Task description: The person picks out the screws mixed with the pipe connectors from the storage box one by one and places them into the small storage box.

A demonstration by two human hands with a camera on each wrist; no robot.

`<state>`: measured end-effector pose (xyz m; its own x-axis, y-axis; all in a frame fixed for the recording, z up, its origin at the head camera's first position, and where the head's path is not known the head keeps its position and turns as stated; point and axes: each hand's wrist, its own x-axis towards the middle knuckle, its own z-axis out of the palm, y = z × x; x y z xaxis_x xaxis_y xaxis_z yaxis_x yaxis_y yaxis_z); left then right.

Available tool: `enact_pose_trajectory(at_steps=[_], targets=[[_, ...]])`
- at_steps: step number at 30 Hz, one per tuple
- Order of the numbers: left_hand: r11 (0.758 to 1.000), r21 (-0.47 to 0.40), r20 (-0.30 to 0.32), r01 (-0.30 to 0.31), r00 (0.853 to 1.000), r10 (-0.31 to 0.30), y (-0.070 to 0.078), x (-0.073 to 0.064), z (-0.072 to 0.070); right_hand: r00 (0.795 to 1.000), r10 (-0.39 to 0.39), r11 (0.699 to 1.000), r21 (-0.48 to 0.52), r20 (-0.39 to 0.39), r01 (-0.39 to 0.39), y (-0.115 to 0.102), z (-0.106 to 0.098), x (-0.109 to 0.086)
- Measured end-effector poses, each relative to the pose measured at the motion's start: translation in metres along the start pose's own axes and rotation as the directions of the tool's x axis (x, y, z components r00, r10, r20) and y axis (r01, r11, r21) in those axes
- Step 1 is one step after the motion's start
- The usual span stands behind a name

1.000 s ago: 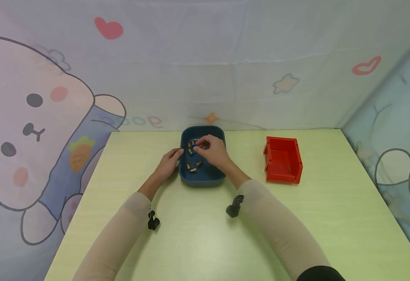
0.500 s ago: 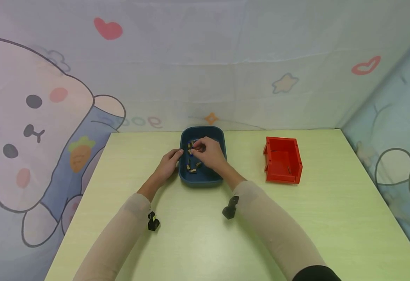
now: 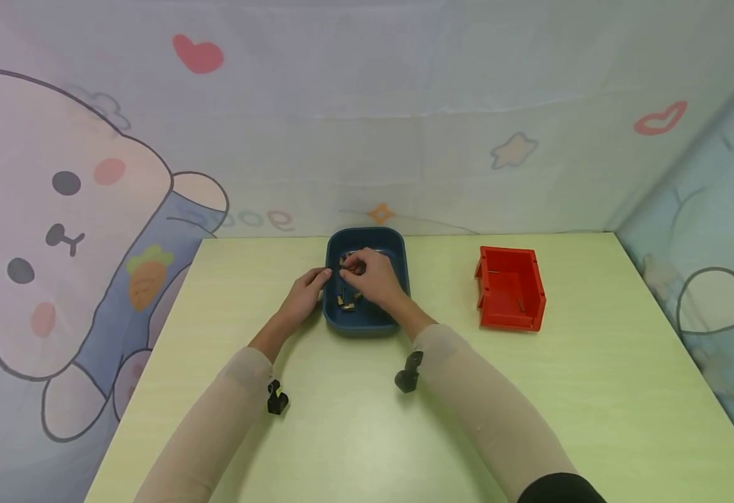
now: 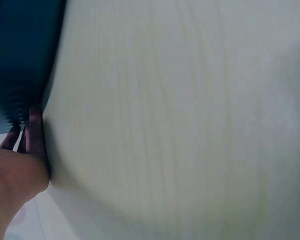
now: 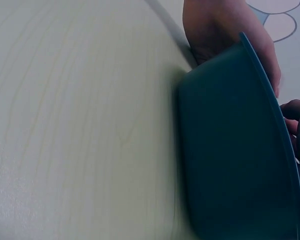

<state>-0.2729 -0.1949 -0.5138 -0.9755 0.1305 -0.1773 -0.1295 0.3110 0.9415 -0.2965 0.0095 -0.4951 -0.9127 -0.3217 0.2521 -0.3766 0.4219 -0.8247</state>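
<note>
A dark blue plastic tub (image 3: 367, 331) stands at the back middle of the table. At its left side my left hand (image 3: 302, 297) grips the wall, thumb over the rim and fingers (image 4: 35, 132) along the outside. My right hand (image 3: 374, 278) reaches into the tub from the right, thumb and forefinger bent close together over the small parts; whether they pinch one cannot be seen. Several small brass-coloured fittings (image 3: 348, 307) lie on the tub's floor below that hand, more of them partly hidden by its fingers.
To the right stands a red open-front bin (image 3: 510, 326) with a thin metal pin (image 3: 521, 305) inside. The pale wood-grain table (image 3: 341, 426) ends at a printed cloth backdrop (image 3: 454, 154) close behind the tub.
My right hand has shifted slightly left and toward me inside the tub, its fingertips lower over the fittings. The left hand keeps its hold on the tub.
</note>
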Motion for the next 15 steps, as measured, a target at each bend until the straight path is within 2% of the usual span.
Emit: enact_pose_trajectory(at_steps=[8,15], targets=[[0.999,-0.026,0.032,0.027,0.999,-0.027,0.003,0.001,-0.002,0.999,-0.002,0.998,-0.055,0.047,0.005,0.003,0.005,0.003],[0.999,0.005,0.051,0.051,0.997,-0.051,0.031,-0.016,-0.003,0.994,-0.033,0.988,-0.148,0.109,0.049,0.004,0.008,0.003]])
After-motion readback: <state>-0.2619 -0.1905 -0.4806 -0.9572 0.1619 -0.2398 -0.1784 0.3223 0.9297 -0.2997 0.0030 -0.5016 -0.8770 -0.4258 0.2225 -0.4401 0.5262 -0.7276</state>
